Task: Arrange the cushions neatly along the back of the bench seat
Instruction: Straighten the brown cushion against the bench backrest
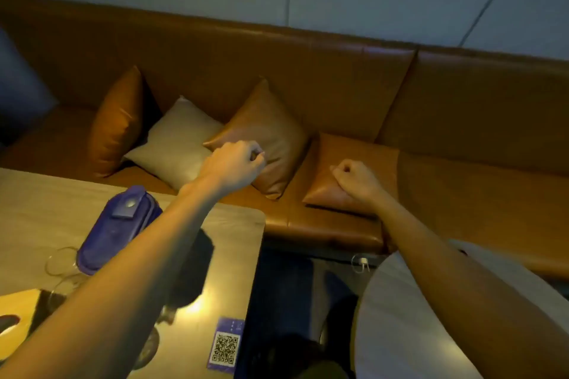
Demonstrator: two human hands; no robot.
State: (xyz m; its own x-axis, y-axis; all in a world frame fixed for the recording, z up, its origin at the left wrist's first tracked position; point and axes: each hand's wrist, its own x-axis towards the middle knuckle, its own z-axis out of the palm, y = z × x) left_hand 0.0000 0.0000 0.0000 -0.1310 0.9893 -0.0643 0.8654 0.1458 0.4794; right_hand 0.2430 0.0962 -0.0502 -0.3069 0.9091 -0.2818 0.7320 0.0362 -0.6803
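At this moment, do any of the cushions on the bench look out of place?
Yes. The tan cushion under the right hand lies flat on the seat, away from the backrest, while the others lean up. The brown cushion by the left hand sits tilted on a corner.

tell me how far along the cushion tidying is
Roughly halfway. Done: the shiny brown cushion and the cream cushion already lean at the backrest. In hand: the left hand grips the middle brown cushion, which stands askew; the right hand is closed on the flat cushion. Left: standing that flat one up.
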